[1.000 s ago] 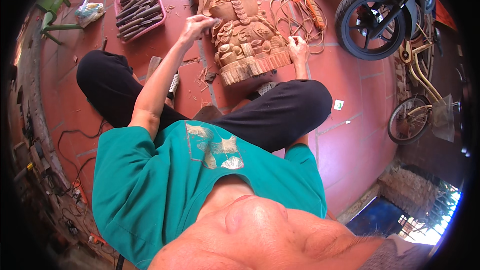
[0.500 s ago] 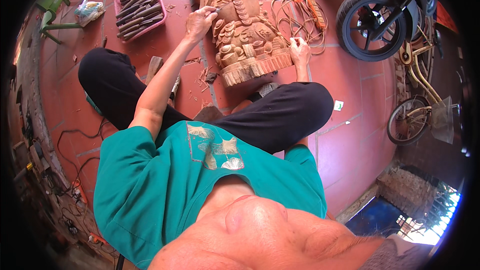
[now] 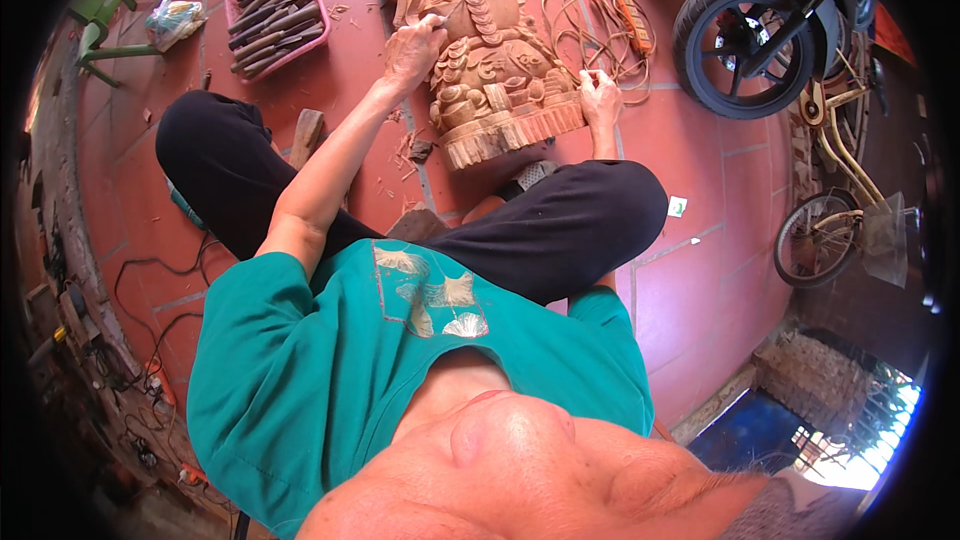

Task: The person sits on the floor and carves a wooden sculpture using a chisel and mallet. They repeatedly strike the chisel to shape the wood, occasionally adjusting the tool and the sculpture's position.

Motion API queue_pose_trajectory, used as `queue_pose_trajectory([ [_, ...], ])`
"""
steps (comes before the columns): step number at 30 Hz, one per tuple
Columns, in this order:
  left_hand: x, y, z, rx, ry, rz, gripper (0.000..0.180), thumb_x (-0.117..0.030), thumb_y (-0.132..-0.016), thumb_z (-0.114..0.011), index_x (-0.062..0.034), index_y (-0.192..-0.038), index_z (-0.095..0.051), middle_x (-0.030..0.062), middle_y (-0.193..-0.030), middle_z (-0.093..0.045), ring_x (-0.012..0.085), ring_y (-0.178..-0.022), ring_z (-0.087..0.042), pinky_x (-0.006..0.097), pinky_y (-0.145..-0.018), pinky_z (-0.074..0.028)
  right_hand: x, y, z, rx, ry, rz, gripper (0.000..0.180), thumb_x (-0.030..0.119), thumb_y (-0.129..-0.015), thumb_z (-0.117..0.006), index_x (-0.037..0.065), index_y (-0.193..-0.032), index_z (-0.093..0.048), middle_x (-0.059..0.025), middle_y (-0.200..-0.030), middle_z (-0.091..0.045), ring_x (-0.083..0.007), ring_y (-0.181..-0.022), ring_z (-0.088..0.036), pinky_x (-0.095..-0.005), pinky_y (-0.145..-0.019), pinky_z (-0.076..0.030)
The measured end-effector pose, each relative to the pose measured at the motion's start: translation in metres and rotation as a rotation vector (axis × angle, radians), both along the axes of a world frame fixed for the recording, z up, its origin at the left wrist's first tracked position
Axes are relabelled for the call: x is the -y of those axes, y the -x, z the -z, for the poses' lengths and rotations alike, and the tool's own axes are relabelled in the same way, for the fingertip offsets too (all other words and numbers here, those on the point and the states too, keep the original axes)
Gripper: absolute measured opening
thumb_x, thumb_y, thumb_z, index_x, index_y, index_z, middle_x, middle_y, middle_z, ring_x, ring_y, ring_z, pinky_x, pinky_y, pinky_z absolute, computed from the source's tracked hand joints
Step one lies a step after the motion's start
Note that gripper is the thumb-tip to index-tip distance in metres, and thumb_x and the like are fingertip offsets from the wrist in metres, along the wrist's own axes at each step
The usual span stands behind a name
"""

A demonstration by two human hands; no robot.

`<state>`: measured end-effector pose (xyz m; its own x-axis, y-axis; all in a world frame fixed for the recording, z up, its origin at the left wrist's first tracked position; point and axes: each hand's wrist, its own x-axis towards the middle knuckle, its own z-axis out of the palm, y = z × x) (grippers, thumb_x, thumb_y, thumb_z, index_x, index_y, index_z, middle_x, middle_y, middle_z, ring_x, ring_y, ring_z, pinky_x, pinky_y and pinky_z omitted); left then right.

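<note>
A carved wooden sculpture (image 3: 505, 70) with dense raised relief lies on the tiled floor beyond my crossed legs. My left hand (image 3: 412, 56) is at its left side, fingers closed in a pinch at the carving's edge. Whatever those fingers hold is too small to make out. By the sculpture's lower right edge my right hand (image 3: 600, 100) is raised, with thumb and fingers pressed together. Anything in that pinch cannot be made out either.
A pink basket (image 3: 325, 2) of chisel-like tools stands at the far left, near a green chair (image 3: 98, 0) and a plastic bag (image 3: 174, 22). An orange power strip (image 3: 633, 24) with coiled cord lies right of the carving. Beyond are a motorbike wheel (image 3: 742, 48) and a bicycle (image 3: 822, 238).
My left hand has moved a little to the right, closer in over the carving's left edge. My right hand has hardly moved, staying pinched beside the sculpture.
</note>
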<state>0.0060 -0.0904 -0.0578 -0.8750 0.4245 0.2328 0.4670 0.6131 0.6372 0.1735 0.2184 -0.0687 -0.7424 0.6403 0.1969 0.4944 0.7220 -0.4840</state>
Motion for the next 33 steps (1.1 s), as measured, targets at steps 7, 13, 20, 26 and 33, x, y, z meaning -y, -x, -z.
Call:
queue_pose_trajectory([
  [7, 0.008, -0.005, -0.002, 0.008, -0.063, 0.065, 0.023, -0.028, -0.09, -0.061, -0.013, -0.107, -0.065, 0.0195, -0.082, -0.069, 0.0355, -0.081, -0.068, 0.047, -0.07, -0.053, 0.004, 0.002, -0.003, 0.021, 0.012, 0.025, 0.026, 0.033, -0.086, -0.065, 0.008, -0.094, -0.072, -0.014, -0.078, -0.07, -0.0316, -0.077, -0.07, -0.0398, -0.068, -0.051],
  [13, 0.008, -0.03, 0.008, -0.086, -0.074, 0.118, 0.018, -0.023, -0.09, -0.061, -0.0128, -0.103, -0.066, 0.0176, -0.081, -0.069, 0.0364, -0.074, -0.068, 0.048, -0.064, -0.054, -0.001, 0.002, 0.001, 0.033, 0.003, 0.039, 0.027, 0.033, -0.086, -0.065, 0.008, -0.094, -0.072, -0.014, -0.078, -0.07, -0.0318, -0.077, -0.07, -0.0399, -0.069, -0.051],
  [20, 0.021, -0.015, -0.004, 0.137, -0.053, 0.198, 0.02, -0.024, -0.085, -0.066, -0.0119, -0.1, -0.072, 0.0133, -0.091, -0.071, 0.0298, -0.081, -0.07, 0.041, -0.075, -0.055, -0.002, 0.003, 0.002, 0.019, 0.001, 0.003, 0.027, 0.033, -0.086, -0.065, 0.008, -0.093, -0.072, -0.014, -0.079, -0.071, -0.0314, -0.078, -0.07, -0.0399, -0.069, -0.051],
  [26, 0.031, 0.01, -0.018, 0.336, -0.096, 0.165, 0.022, -0.026, -0.084, -0.07, -0.0118, -0.1, -0.073, 0.0117, -0.091, -0.072, 0.0247, -0.085, -0.069, 0.038, -0.077, -0.053, -0.003, 0.001, 0.004, -0.003, 0.02, 0.003, 0.026, 0.032, -0.086, -0.065, 0.008, -0.094, -0.072, -0.0133, -0.079, -0.071, -0.0307, -0.079, -0.07, -0.0387, -0.07, -0.052],
  [33, 0.018, -0.011, -0.007, 0.111, -0.083, 0.123, 0.023, -0.03, -0.088, -0.065, -0.0125, -0.104, -0.069, 0.0136, -0.089, -0.071, 0.0311, -0.083, -0.069, 0.043, -0.074, -0.053, 0.002, 0.001, -0.001, 0.0, 0.033, -0.01, 0.026, 0.031, -0.086, -0.065, 0.008, -0.095, -0.072, -0.0113, -0.076, -0.071, -0.0283, -0.077, -0.071, -0.0376, -0.068, -0.052],
])
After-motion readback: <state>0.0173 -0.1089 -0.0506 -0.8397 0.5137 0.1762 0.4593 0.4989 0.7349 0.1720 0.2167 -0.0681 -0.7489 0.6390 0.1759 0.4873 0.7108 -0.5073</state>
